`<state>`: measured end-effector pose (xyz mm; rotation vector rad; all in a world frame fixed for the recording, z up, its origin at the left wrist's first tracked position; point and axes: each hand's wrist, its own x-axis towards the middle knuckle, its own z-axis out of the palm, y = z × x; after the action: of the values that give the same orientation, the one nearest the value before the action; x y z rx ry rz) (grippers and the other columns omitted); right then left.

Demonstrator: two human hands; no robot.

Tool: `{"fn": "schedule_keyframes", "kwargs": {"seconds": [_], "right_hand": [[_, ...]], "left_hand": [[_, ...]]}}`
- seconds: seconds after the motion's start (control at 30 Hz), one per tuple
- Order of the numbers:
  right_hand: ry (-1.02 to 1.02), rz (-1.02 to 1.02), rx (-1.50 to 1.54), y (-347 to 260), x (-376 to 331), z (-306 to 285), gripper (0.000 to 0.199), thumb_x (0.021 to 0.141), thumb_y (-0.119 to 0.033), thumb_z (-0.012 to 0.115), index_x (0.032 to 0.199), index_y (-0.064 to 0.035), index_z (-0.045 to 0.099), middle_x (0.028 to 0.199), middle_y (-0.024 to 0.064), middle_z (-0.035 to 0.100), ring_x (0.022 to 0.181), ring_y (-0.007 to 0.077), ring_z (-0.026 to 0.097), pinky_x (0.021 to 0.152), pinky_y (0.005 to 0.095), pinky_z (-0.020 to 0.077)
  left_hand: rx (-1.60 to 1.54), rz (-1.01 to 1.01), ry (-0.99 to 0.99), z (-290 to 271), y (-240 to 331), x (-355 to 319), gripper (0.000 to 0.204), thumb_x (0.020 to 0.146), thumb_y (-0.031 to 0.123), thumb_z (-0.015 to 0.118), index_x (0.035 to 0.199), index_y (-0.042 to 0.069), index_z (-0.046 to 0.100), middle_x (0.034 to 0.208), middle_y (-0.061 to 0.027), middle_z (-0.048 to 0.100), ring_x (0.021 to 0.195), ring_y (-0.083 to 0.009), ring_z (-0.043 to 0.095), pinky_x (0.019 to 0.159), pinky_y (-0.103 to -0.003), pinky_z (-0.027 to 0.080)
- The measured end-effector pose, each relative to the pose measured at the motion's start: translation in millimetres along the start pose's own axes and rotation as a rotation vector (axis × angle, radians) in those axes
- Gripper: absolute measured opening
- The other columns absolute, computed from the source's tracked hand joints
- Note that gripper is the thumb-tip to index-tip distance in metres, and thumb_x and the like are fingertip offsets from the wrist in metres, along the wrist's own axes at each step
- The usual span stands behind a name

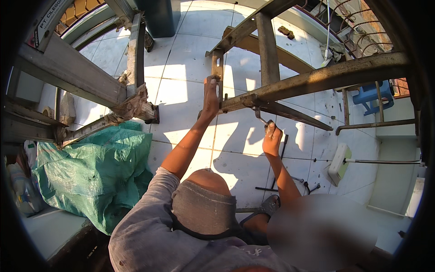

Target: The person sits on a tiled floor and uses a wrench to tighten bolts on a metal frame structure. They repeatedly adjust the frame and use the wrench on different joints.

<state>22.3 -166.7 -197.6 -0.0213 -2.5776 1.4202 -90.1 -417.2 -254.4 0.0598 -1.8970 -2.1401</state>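
Note:
A rusty metal frame (317,81) with angled legs stands in front of me. My left hand (210,95) is closed around a short slotted metal bar (217,67) at the frame's near left end. In my right hand (272,139) is the handle of a metal wrench (260,117), its thumb pressed on top. The wrench's head reaches up to a fitting under the frame's long beam; the bolt itself is too small to make out.
Black T-handle wrenches (273,181) lie on the white tiled floor (190,90) near my sandalled foot. A green woven sack (95,167) and a grey metal frame (72,72) stand left. To the right are a blue stool (374,96) and a white-green block (337,164) on a pole.

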Motion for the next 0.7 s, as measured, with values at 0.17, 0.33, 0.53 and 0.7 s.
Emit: {"fn": "schedule_keyframes", "kwargs": {"seconds": [0.17, 0.33, 0.53, 0.7], "right_hand": [[-0.004, 0.632, 0.974, -95, -58, 199, 0.049, 0.107, -0.049, 0.031, 0.078, -0.0115, 0.04, 0.068, -0.0025, 0.04, 0.055, 0.009, 0.035, 0.05, 0.0263, 0.03], [0.161, 0.715, 0.959, -135, -19, 154, 0.053, 0.105, -0.053, 0.037, 0.07, -0.0136, 0.037, 0.054, -0.0029, 0.034, 0.045, 0.0094, 0.026, 0.043, 0.0276, 0.0197], [-0.041, -0.191, -0.23, -77, -22, -17, 0.06, 0.091, -0.055, 0.064, 0.069, -0.0004, 0.052, 0.052, 0.0111, 0.045, 0.046, 0.0247, 0.044, 0.048, 0.0346, 0.0376], [0.063, -0.167, -0.494, -71, 5, -75, 0.05, 0.087, -0.042, 0.074, 0.068, -0.0018, 0.052, 0.053, 0.0119, 0.048, 0.047, 0.0299, 0.046, 0.048, 0.0354, 0.0389]], "left_hand": [[-0.345, -0.189, -0.146, -9, 10, 3, 0.043, 0.109, 0.037, 0.021, 0.128, 0.008, 0.047, 0.11, -0.0075, 0.053, 0.103, -0.016, 0.053, 0.088, -0.032, 0.046], [-0.35, -0.064, -0.331, -45, 34, 1, 0.053, 0.109, 0.039, 0.017, 0.13, 0.001, 0.048, 0.126, -0.0134, 0.057, 0.128, -0.0239, 0.047, 0.112, -0.04, 0.032], [-0.207, -0.014, -0.569, -15, 117, 6, 0.066, 0.105, 0.053, 0.026, 0.132, -0.001, 0.052, 0.127, -0.0148, 0.058, 0.118, -0.0259, 0.058, 0.107, -0.04, 0.043], [-0.02, -0.043, -0.637, 19, 123, 18, 0.074, 0.102, 0.062, 0.029, 0.117, -0.003, 0.061, 0.103, -0.0157, 0.064, 0.093, -0.0236, 0.061, 0.09, -0.037, 0.047]]}}
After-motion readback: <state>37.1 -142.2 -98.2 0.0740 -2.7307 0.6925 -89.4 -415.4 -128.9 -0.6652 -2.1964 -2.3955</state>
